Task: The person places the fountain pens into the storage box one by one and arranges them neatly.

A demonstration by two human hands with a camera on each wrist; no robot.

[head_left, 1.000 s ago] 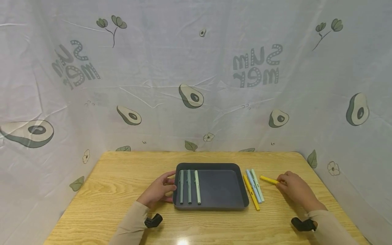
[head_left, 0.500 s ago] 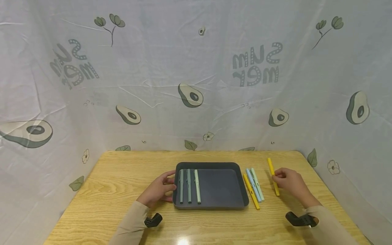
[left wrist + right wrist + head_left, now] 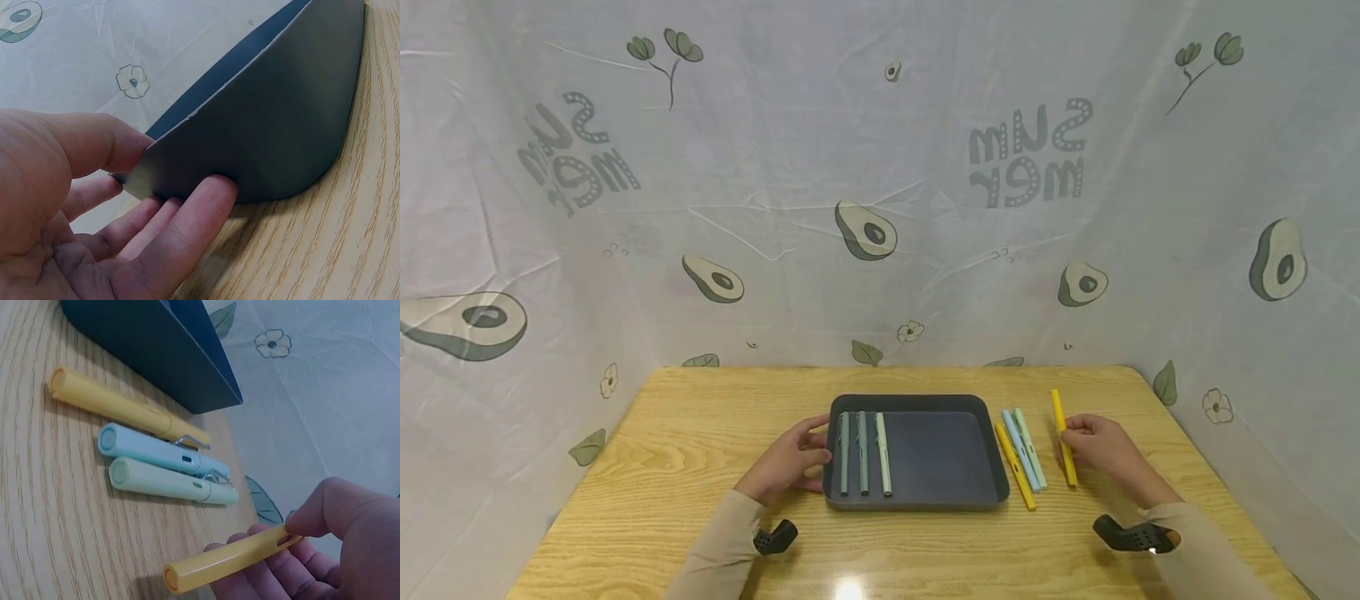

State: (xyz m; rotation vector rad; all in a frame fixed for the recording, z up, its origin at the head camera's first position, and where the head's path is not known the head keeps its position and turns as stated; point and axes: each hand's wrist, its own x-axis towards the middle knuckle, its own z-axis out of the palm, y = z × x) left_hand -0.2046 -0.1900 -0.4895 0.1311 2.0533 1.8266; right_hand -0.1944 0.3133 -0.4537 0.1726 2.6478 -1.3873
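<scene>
My right hand [image 3: 1101,446] pinches a yellow pen [image 3: 228,555] between thumb and fingers, right of three other pens. The pen stands lengthwise, its far end pointing to the back of the table. Beside the dark grey tray [image 3: 925,507] lie a yellow pen [image 3: 1015,465], a light blue pen [image 3: 1022,450] and a pale green pen [image 3: 1032,450]. At the tray's left side, my left hand [image 3: 125,212] holds the edge, thumb at the rim and fingers against the outer wall. Inside are two grey-green pens [image 3: 862,454] and one pale green pen [image 3: 883,454], in parallel.
The wooden table [image 3: 715,417] runs back to a white printed curtain [image 3: 775,167], which hangs along the back and both sides. A black wrist mount [image 3: 775,537] sits on the left wrist, another black mount [image 3: 1131,535] on the right.
The yellow pen in my right hand has turned from lying crosswise to lengthwise, and has come slightly left toward the other pens. My left hand stays at the tray.
</scene>
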